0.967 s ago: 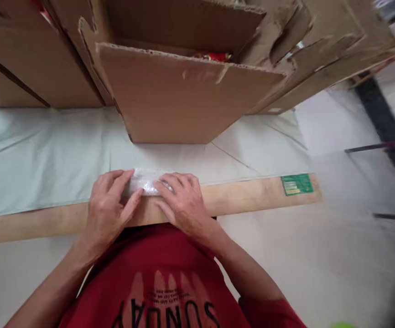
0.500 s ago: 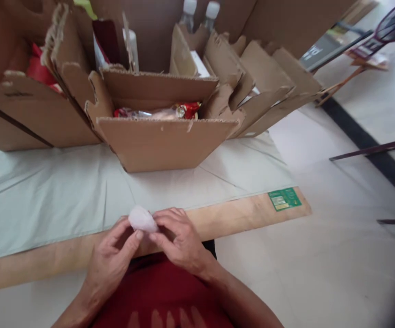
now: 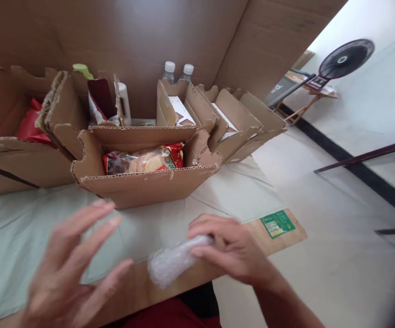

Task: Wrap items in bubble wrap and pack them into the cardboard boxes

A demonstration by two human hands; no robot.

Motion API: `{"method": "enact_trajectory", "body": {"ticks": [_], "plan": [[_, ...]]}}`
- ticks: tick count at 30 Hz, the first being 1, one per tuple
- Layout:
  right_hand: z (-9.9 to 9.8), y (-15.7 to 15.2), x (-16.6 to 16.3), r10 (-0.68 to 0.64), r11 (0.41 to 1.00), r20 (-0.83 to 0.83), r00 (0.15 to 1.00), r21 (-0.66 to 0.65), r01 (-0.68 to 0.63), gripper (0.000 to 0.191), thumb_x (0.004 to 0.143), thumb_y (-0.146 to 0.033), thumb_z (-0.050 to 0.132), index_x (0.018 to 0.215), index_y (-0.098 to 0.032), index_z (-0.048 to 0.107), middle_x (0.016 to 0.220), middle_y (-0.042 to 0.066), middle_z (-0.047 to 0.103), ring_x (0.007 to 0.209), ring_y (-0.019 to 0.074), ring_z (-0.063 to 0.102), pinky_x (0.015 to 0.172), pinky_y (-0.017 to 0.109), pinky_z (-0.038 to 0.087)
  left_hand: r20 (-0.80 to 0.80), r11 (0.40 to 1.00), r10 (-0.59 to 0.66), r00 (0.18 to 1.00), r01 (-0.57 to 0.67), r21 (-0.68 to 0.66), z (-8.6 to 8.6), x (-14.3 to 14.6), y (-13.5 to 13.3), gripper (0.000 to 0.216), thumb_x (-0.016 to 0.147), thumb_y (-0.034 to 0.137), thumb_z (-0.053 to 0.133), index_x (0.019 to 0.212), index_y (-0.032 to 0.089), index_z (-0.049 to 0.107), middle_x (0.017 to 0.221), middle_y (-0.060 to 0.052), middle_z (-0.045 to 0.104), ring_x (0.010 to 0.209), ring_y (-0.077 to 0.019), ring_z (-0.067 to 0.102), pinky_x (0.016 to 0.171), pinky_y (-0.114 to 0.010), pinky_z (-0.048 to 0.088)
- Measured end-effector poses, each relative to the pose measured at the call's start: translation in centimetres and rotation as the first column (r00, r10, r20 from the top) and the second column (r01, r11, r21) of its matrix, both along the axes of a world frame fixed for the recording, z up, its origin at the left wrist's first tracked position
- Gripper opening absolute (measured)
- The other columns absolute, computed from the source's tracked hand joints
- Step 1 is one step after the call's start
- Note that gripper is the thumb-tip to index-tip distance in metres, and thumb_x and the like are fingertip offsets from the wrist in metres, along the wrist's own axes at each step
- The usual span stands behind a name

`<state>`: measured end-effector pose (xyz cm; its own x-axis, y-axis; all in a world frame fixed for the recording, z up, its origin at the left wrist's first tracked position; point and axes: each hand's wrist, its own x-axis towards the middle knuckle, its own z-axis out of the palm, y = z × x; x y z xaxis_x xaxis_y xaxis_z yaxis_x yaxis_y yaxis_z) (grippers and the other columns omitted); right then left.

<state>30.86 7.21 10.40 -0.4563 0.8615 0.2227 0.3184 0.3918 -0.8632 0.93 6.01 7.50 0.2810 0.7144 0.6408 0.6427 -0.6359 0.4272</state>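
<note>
A roll of clear bubble wrap (image 3: 175, 262) is gripped at one end by my right hand (image 3: 230, 248), over the table's front edge. Whether anything lies inside the wrap cannot be made out. My left hand (image 3: 70, 269) is off to the left with fingers spread, holding nothing and apart from the roll. Beyond both hands stands a low cardboard box (image 3: 142, 187) with a red and clear snack packet (image 3: 146, 159) in it.
More cardboard boxes (image 3: 64, 100) stand behind, with a red packet (image 3: 35, 123), white-capped bottles (image 3: 169, 70) and white boxes (image 3: 182, 109). A pale cloth (image 3: 142, 228) covers the tabletop. A green label (image 3: 278, 224) lies at the right edge; a fan (image 3: 346, 59) stands beyond.
My left hand has let go of the bubble wrap and moved left, opening. My right hand has moved right with the roll. The view has tilted up.
</note>
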Motion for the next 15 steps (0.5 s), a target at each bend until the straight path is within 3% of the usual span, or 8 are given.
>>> {"method": "enact_trajectory", "body": {"ticks": [2, 3, 5, 6, 8, 10, 12, 15], "plan": [[2.9, 1.4, 2.0, -0.161, 0.977, -0.094, 0.982, 0.122, 0.172, 0.013, 0.094, -0.027, 0.079, 0.106, -0.029, 0.08, 0.095, 0.002, 0.08, 0.083, 0.0179, 0.074, 0.07, 0.03, 0.058, -0.054, 0.984, 0.104, 0.993, -0.095, 0.149, 2.0, -0.6, 2.4, 0.086, 0.081, 0.023, 0.083, 0.16, 0.027, 0.049, 0.16, -0.008, 0.055, 0.152, -0.0343, 0.048, 0.129, -0.053, 0.035], [4.4, 2.2, 2.7, -0.263, 0.936, -0.139, 0.955, 0.202, 0.287, 0.016, 0.092, -0.027, 0.081, 0.108, -0.032, 0.081, 0.097, 0.001, 0.08, 0.086, 0.0193, 0.074, 0.071, 0.031, 0.059, -0.072, 0.976, 0.122, 0.99, -0.106, 0.191, 2.7, -0.6, 3.5, 0.084, 0.08, 0.022, 0.083, 0.158, 0.025, 0.051, 0.158, -0.01, 0.058, 0.153, -0.0357, 0.047, 0.129, -0.056, 0.034], [7.2, 3.9, 3.6, -0.426, 0.812, -0.187, 0.885, 0.353, 0.465, 0.021, 0.09, -0.025, 0.083, 0.109, -0.034, 0.082, 0.101, 0.0, 0.08, 0.087, 0.0203, 0.073, 0.071, 0.033, 0.057, -0.094, 0.977, 0.088, 0.992, -0.067, 0.204, 3.4, -0.3, 5.1, 0.059, 0.082, 0.018, 0.079, 0.139, 0.02, 0.065, 0.146, -0.012, 0.067, 0.149, -0.0352, 0.052, 0.127, -0.058, 0.037], [8.4, 4.8, 3.8, -0.462, 0.761, -0.17, 0.87, 0.428, 0.488, 0.023, 0.089, -0.024, 0.084, 0.109, -0.034, 0.082, 0.101, 0.0, 0.08, 0.087, 0.0197, 0.073, 0.071, 0.033, 0.056, -0.094, 0.98, 0.057, 0.994, -0.038, 0.193, 3.4, 0.0, 5.6, 0.043, 0.083, 0.016, 0.077, 0.126, 0.02, 0.07, 0.14, -0.012, 0.07, 0.146, -0.0339, 0.055, 0.126, -0.058, 0.038], [10.4, 7.0, 3.7, -0.417, 0.758, 0.0, 0.909, 0.551, 0.348, 0.022, 0.09, -0.021, 0.082, 0.109, -0.033, 0.082, 0.102, -0.002, 0.08, 0.087, 0.0175, 0.073, 0.073, 0.031, 0.055, -0.095, 0.983, 0.011, 0.995, 0.006, 0.182, 2.9, 0.3, 5.8, 0.025, 0.083, 0.012, 0.074, 0.104, 0.023, 0.07, 0.131, -0.008, 0.073, 0.141, -0.0303, 0.059, 0.127, -0.058, 0.038], [11.7, 9.3, 3.2, -0.238, 0.835, 0.291, 0.927, 0.549, 0.042, 0.016, 0.095, -0.021, 0.076, 0.108, -0.03, 0.08, 0.102, -0.002, 0.08, 0.09, 0.0163, 0.074, 0.075, 0.03, 0.054, -0.111, 0.983, 0.001, 0.994, 0.02, 0.181, 2.1, 0.3, 5.6, 0.024, 0.081, 0.011, 0.074, 0.1, 0.025, 0.069, 0.128, -0.005, 0.073, 0.137, -0.0279, 0.062, 0.131, -0.06, 0.033], [12.1, 11.5, 2.3, -0.037, 0.882, 0.533, 0.845, 0.415, -0.223, 0.014, 0.098, -0.019, 0.068, 0.105, -0.025, 0.078, 0.104, 0.0, 0.08, 0.091, 0.0166, 0.074, 0.075, 0.029, 0.053, -0.122, 0.988, 0.007, 0.992, 0.012, 0.155, 1.6, -0.1, 5.4, 0.026, 0.081, 0.014, 0.074, 0.103, 0.028, 0.071, 0.131, -0.004, 0.073, 0.134, -0.0276, 0.063, 0.132, -0.061, 0.031], [10.9, 14.1, 0.2, 0.127, 0.884, 0.717, 0.686, 0.231, -0.406, 0.015, 0.095, -0.015, 0.065, 0.092, -0.023, 0.077, 0.094, 0.002, 0.079, 0.082, 0.0164, 0.071, 0.071, 0.029, 0.048, -0.121, 0.995, 0.035, 0.992, -0.023, 0.099, 1.3, -0.6, 5.4, 0.027, 0.081, 0.021, 0.074, 0.105, 0.033, 0.072, 0.137, 0.0, 0.071, 0.134, -0.0298, 0.063, 0.128, -0.064, 0.035]]}}
